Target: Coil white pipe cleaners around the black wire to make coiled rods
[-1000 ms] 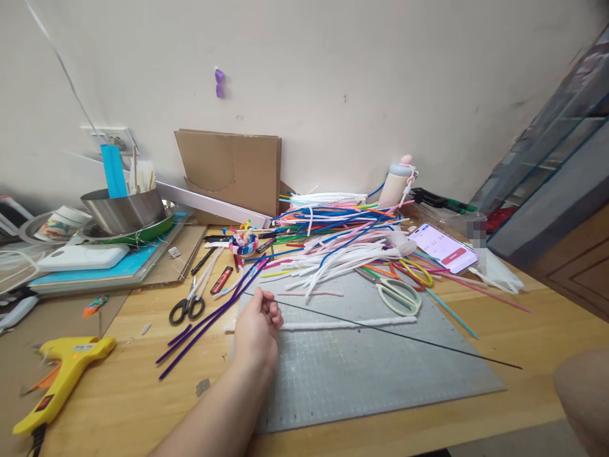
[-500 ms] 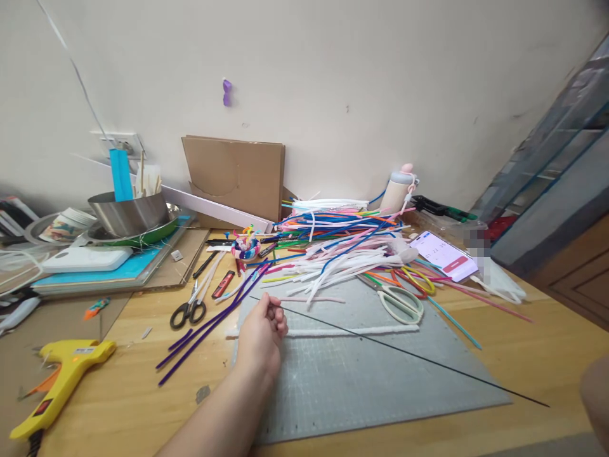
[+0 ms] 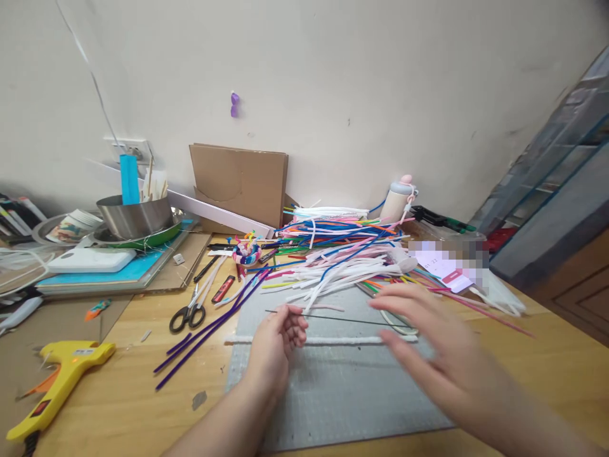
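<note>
My left hand [image 3: 281, 339] is closed, with a thin dark wire [image 3: 340, 318] pinched between thumb and fingers. The wire runs rightward above the grey cutting mat [image 3: 333, 393], and its far end is lost behind my right hand [image 3: 423, 343]. That hand is blurred by motion, its thumb and fingers apart around the wire's right part; I cannot see it touching. Below the wire, a white pipe cleaner [image 3: 342, 340] lies across the mat. Light-handled scissors [image 3: 404, 329] are partly hidden behind my right hand.
Many coloured pipe cleaners [image 3: 333, 254] are heaped at the back. Purple pipe cleaners [image 3: 209, 330], black-handled scissors [image 3: 187, 316] and a yellow glue gun [image 3: 61, 381] lie to the left. A phone [image 3: 440, 263] and a bottle [image 3: 399, 200] are at the back right.
My right hand has come in from the right edge to the wire's right part. My left hand has shifted slightly right with the wire, which now lies closer to level.
</note>
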